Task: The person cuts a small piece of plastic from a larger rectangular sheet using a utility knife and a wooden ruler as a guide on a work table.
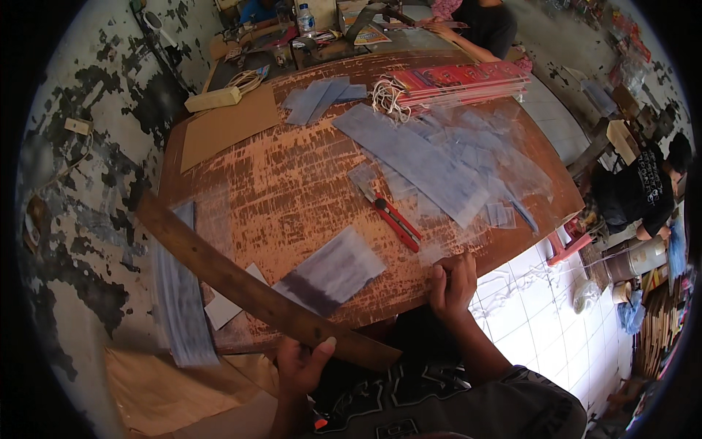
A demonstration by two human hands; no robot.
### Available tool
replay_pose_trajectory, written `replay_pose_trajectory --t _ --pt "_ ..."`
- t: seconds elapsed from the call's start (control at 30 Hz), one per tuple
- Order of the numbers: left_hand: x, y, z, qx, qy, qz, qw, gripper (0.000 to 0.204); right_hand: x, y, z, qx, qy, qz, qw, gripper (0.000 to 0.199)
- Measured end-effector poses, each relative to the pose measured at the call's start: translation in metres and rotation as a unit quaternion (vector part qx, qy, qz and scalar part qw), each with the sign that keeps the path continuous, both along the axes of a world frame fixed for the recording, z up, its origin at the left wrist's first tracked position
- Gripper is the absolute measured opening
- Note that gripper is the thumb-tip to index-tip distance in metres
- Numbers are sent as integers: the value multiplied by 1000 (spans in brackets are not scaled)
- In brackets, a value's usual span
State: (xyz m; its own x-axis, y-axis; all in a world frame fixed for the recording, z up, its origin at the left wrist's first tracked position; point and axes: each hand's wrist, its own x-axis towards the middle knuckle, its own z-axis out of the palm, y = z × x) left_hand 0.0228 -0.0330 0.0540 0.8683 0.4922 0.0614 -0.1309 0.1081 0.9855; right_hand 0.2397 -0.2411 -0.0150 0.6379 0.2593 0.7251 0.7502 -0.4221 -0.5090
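Both hands are busy at the near edge of the worn table (pixel 292 183): the left hand (pixel 300 366), at seven o'clock, is closed round one end of a long dark wooden ruler (pixel 248 289) slanting off toward ten o'clock; the right hand (pixel 453 282) presses curled fingers on clear plastic film. Measuring looks under way; next the ruler wants laying flat across the grey plastic sheet (pixel 333 271), with the red cutter (pixel 397 222) just beyond

One wooden ruler (pixel 248 289), one red cutter (pixel 395 221), two hands (many clear plastic sheets (pixel 431 164), uncounted).
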Motion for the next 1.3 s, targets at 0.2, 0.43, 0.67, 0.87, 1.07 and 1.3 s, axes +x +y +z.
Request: replay_pose_trajectory --t 0.2,0.43,0.67,0.87,1.07,1.3 --pt "6 0 -5 -13 -5 -42 999 21 -1 -1 4 18 30 1 999 6" --pt "10 2 -4 22 27 -42 999 29 -9 1 14 24 64 -17 998 5" --pt "13 4 -5 26 10 -91 995 25 -39 -3 28 58 199 193 959 8" --pt "14 4 -10 65 20 -128 989 26 -42 8 61 -50 355 445 821 33" --pt "16 5 -2 114 19 -134 984 23 -53 9 64 -121 458 474 742 43" --pt "20 4 2 125 18 -129 984 29 -67 13 57 -119 440 430 779 37"
